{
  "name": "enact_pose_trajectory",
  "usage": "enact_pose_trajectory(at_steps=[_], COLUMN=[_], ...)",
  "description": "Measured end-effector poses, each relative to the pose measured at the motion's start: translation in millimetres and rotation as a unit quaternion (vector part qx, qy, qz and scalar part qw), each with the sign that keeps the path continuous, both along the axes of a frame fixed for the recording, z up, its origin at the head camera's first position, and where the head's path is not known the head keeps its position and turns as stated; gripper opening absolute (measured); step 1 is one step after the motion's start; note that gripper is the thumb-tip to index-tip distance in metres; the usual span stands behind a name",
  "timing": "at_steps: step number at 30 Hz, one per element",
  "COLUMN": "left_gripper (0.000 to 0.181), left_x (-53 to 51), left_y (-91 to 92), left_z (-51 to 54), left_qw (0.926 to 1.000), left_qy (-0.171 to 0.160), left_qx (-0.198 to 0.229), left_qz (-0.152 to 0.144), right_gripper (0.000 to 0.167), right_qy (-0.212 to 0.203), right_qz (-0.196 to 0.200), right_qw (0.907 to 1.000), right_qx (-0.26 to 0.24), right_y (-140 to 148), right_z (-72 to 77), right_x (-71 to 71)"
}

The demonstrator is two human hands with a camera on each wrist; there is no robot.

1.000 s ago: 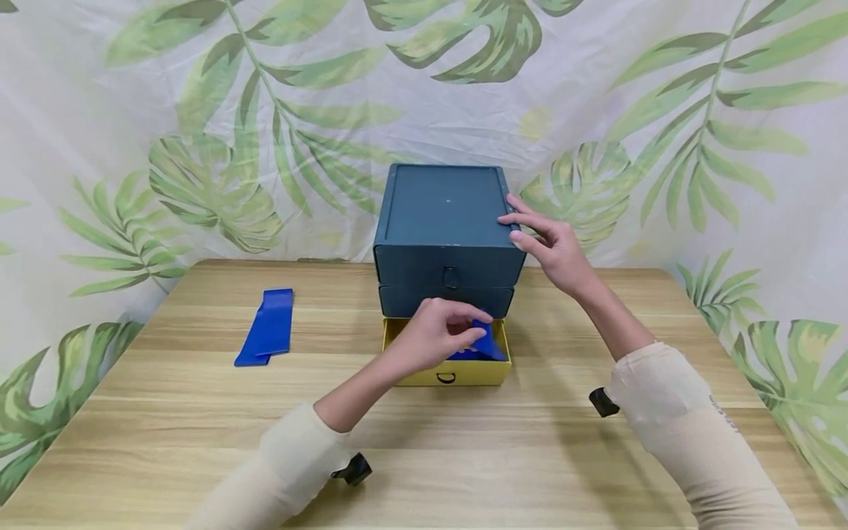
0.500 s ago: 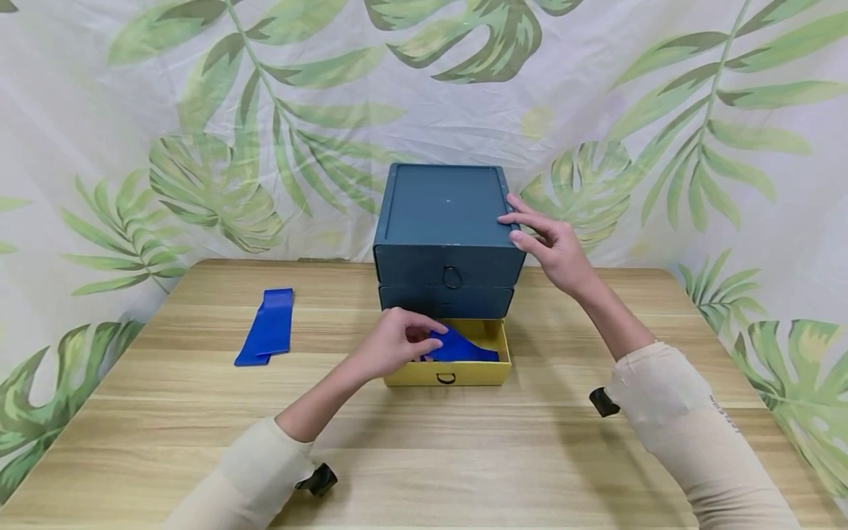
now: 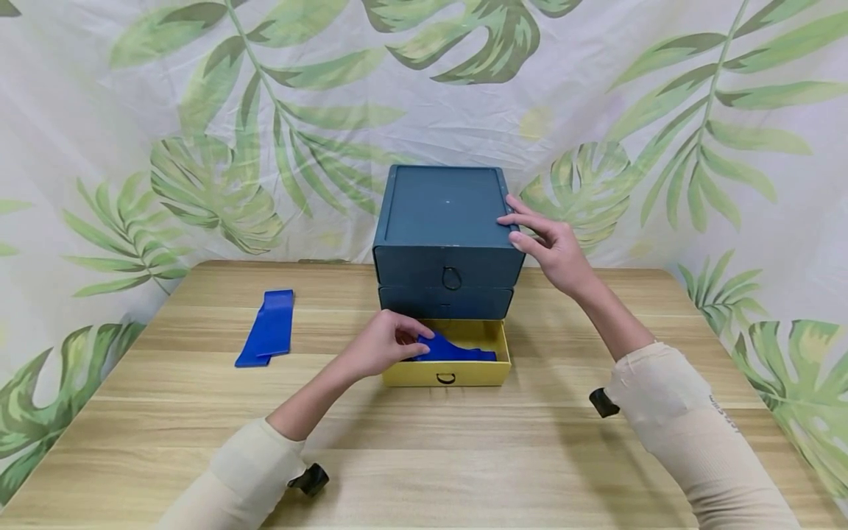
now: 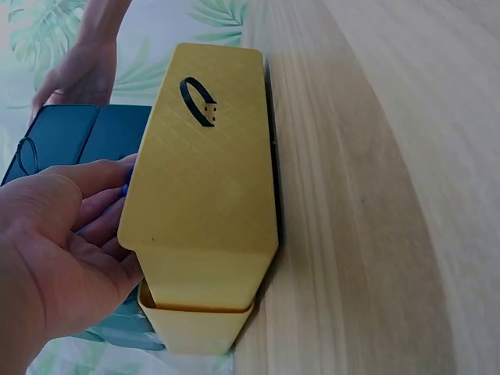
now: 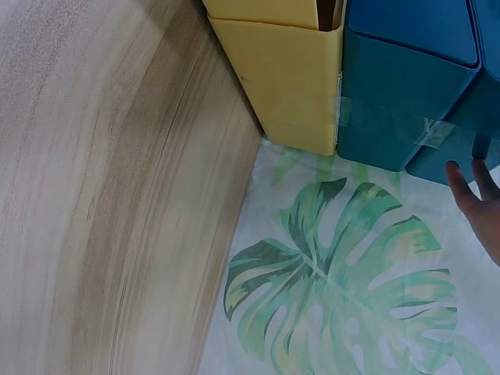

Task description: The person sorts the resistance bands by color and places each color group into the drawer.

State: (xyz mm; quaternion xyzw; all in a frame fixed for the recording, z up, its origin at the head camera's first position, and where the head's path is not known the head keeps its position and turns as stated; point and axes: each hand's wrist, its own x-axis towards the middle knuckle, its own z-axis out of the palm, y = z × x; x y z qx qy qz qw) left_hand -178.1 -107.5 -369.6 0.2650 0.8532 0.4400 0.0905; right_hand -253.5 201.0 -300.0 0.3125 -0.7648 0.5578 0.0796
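Note:
In the head view, my left hand (image 3: 380,342) reaches over the left side of the pulled-out yellow drawer (image 3: 445,374) and pinches one end of a blue resistance band (image 3: 450,350) between thumb and fingers. The rest of that flat band stretches rightward inside the drawer. Only a sliver of blue shows past the fingertips in the left wrist view, where the drawer front hides the rest. My right hand (image 3: 559,254) rests with spread fingers on the right top edge of the dark blue drawer box (image 3: 447,206), which sits stacked above the yellow drawer.
Another blue band (image 3: 270,330) lies folded on the wooden table (image 3: 503,464), left of the stack. Behind the table hangs a leaf-printed cloth (image 3: 318,110). The upper drawers are closed, and black loop pulls (image 3: 452,277) hang on the fronts.
My left hand has moved left across the drawer, drawing the band's raised end leftward and lower, so the band now lies spread along the drawer. My right hand has stayed in place.

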Motion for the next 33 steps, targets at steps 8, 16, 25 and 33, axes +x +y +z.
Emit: enact_pose_trajectory(at_steps=[8, 16, 25, 33], left_gripper=[0.017, 0.018, 0.011, 0.008], left_x=[-0.2, -1.5, 1.7, 6.9], left_y=[-2.5, -2.8, 3.0, 0.5], left_z=[-2.0, -2.7, -1.1, 11.2], left_qw=[0.9999, 0.9996, 0.9860, 0.9800], left_qy=[0.010, 0.013, 0.106, 0.141], left_qx=[-0.012, -0.026, -0.125, -0.139], left_qz=[0.005, -0.005, -0.032, -0.017], right_gripper=[0.033, 0.033, 0.034, 0.034], right_qy=[0.000, -0.007, -0.008, -0.006], right_qz=[0.002, 0.003, -0.001, -0.002], right_qw=[1.0000, 1.0000, 1.0000, 1.0000], right_qx=[-0.001, -0.006, -0.004, 0.000], right_y=[-0.5, -1.4, -1.1, -0.7], right_z=[-0.1, 0.6, 0.5, 0.4], right_x=[-0.3, 1.4, 1.2, 0.1])
